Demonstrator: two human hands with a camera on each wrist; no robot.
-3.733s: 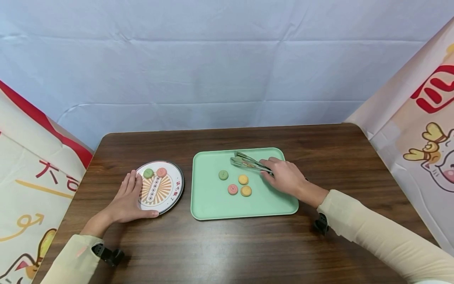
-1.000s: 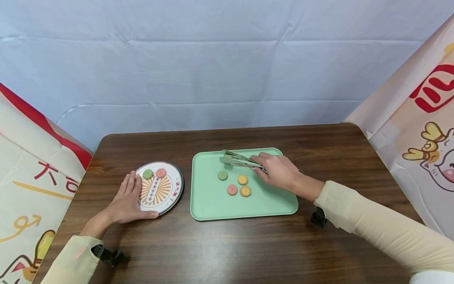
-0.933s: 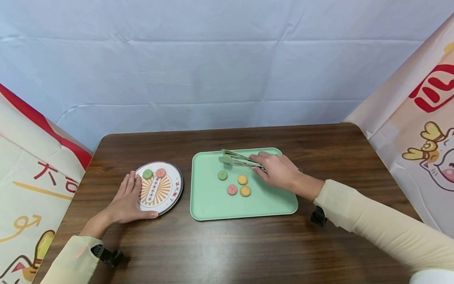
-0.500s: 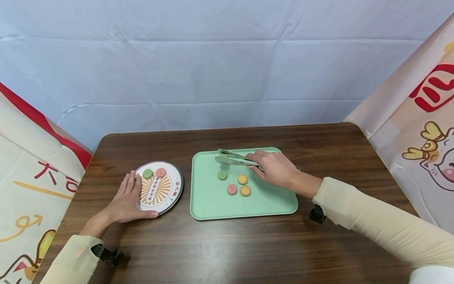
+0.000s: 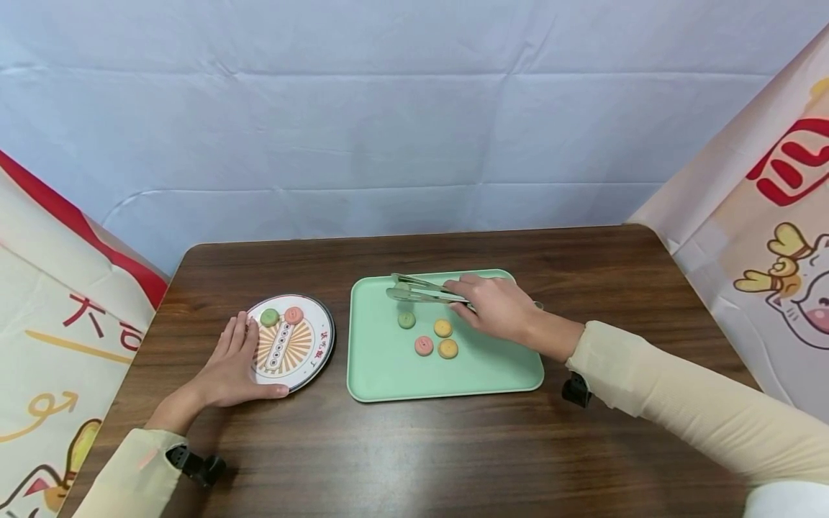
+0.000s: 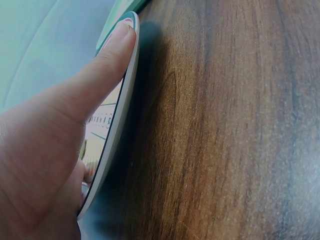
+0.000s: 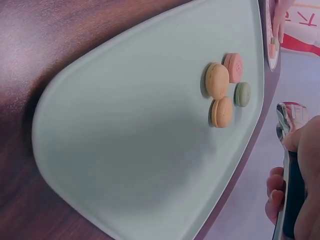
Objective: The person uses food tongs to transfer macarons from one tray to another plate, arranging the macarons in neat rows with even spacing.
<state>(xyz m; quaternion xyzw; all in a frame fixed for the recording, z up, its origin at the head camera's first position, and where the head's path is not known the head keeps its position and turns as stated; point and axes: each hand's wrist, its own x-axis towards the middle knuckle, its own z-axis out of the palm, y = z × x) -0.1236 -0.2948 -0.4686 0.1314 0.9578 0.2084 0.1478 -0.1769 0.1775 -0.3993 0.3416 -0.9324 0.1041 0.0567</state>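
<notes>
Holding tongs (image 5: 408, 295) in my right grip (image 5: 497, 306) above the tray (image 5: 382, 374), left grip (image 5: 229, 365) unclenched on the plate (image 5: 319, 324) beside it, I'd gently side-pinch its probably fragile macarons (image 5: 448, 349).

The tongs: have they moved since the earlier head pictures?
Yes: in the head view, the tongs have moved left, nearer the left edge of the green tray.

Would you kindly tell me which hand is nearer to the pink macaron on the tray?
Right. The right hand, holding the tongs, is just up and right of the pink macaron in the head view; the left hand, on the plate, is farther off to its left.
</notes>
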